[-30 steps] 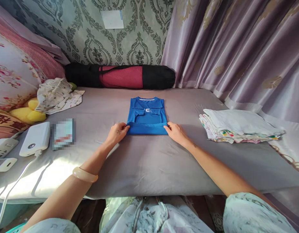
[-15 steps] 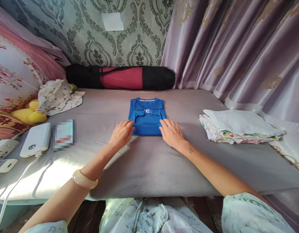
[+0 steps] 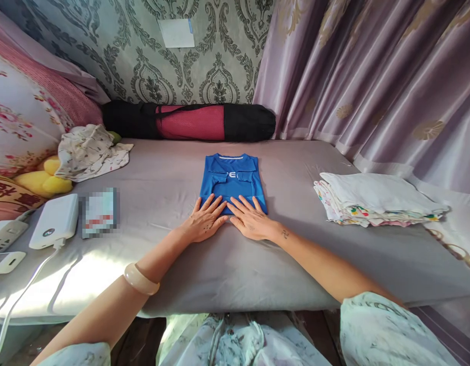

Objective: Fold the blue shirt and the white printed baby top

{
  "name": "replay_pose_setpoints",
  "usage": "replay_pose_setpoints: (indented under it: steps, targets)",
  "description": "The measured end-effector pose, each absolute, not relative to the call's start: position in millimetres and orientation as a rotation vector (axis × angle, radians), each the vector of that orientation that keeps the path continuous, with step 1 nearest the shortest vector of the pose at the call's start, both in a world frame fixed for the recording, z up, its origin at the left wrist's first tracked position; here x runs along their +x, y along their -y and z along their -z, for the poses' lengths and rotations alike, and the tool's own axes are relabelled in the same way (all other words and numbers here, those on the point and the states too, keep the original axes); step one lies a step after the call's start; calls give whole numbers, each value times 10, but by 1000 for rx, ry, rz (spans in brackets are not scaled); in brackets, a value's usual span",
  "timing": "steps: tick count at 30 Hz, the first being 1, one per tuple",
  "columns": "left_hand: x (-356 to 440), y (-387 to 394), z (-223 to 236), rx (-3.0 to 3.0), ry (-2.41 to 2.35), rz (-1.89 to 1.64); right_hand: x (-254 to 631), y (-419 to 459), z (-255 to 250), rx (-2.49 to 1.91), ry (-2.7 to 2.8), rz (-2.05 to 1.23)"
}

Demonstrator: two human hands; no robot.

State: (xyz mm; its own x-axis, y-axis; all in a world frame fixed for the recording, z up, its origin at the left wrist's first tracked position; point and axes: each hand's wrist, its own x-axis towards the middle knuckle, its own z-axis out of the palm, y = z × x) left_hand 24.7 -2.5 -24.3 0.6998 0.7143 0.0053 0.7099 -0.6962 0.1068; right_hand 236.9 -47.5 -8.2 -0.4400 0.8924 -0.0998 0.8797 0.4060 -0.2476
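A blue shirt (image 3: 230, 187) lies folded on the grey bed sheet (image 3: 235, 269), its collar at the far end and its sleeves turned inward over white lettering. My left hand (image 3: 206, 219) rests flat with fingers spread on the near left part of the shirt. Beside it, my right hand (image 3: 250, 219) lies flat on the near right part, fingers also spread. The two thumbs almost meet at the shirt's near edge. Neither hand grips anything.
To the right sits a stack of folded white cloths (image 3: 379, 198). A black and red roll bag (image 3: 191, 122) lies along the wall. On the left are a white power bank (image 3: 55, 219) with a cable, a crumpled cloth (image 3: 92, 152) and a yellow plush toy (image 3: 42, 180).
Both hands have come off the shirt's side edges and moved inward and nearer to me. Their fingers, which were closed at the edges, are now spread flat on the near fold.
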Motion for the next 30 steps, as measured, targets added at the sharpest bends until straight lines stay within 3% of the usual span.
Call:
replay_pose_setpoints:
  steps: [30]
  targets:
    - [221,-149,146,2618,-1303,85,2592,427,90,-1863,2431,-521]
